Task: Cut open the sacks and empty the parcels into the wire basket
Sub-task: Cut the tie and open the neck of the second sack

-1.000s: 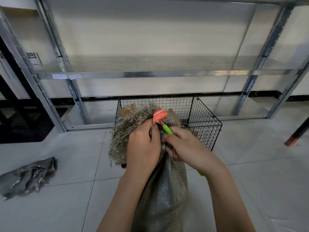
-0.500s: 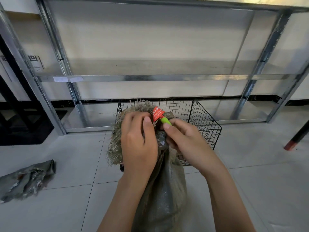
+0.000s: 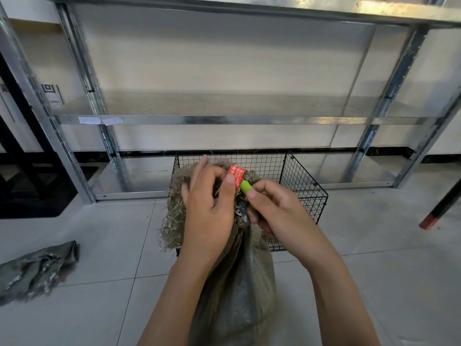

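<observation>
Lower left of the frame: a crumpled grey sack (image 3: 37, 270) lies flat on the floor tiles, well apart from your hands.
Behind, across the frame: a metal rack (image 3: 224, 119) stands against the wall, its lowest shelf just behind the basket.
Left hand (image 3: 209, 208): you grip the bunched neck of the woven sack (image 3: 237, 283), fingers curled over the frayed top and thumb reaching up beside the tag.
Sack: it stands upright at centre, between your forearms, with its frayed mouth leaning against the front of the basket.
Red tag (image 3: 235, 174): it sits at the sack's neck, touching your left thumb tip.
Green cutter (image 3: 246, 187): its handle end pokes up just right of the tag; its blade is too hidden in the weave to tell.
Right hand (image 3: 279, 216): you pinch the cutter between thumb and curled fingers.
Wire basket (image 3: 299, 186): black mesh, on the floor right of centre, directly behind the sack.
Far right: a dark leg with a red foot (image 3: 439, 208) stands on the tiles.
</observation>
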